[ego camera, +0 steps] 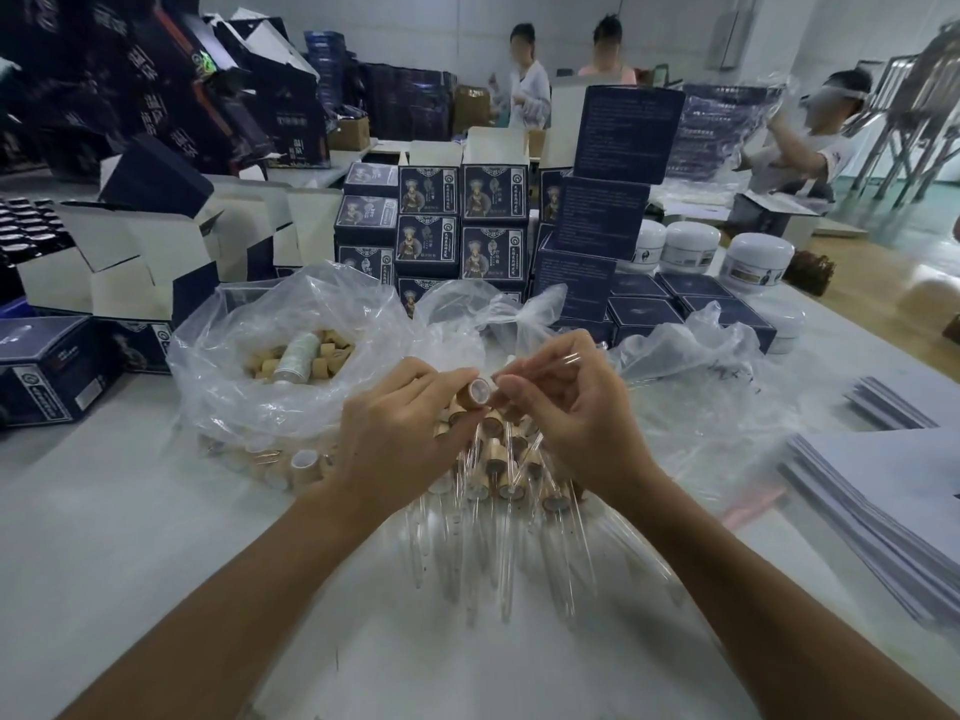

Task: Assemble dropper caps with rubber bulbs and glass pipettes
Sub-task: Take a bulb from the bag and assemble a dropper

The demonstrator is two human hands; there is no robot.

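Pinching a tan cylindrical dropper cap (477, 393), the left hand (400, 433) is meeting the right hand (569, 407), which is gripping a thin clear glass pipette (550, 367) above the table; probably brittle and slippery, best held near its tip.

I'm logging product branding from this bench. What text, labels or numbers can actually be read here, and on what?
Nothing reads with certainty.
Large dark cartons, upper left: big pale Chinese characters, too blurred to quote.
Stacked navy boxes: a figure picture, a round logo and vertical Chinese lines, too small.
Tall box backs: fine print, illegible.
White jars: label text too small.
Dropper cap in the hands: no text visible.
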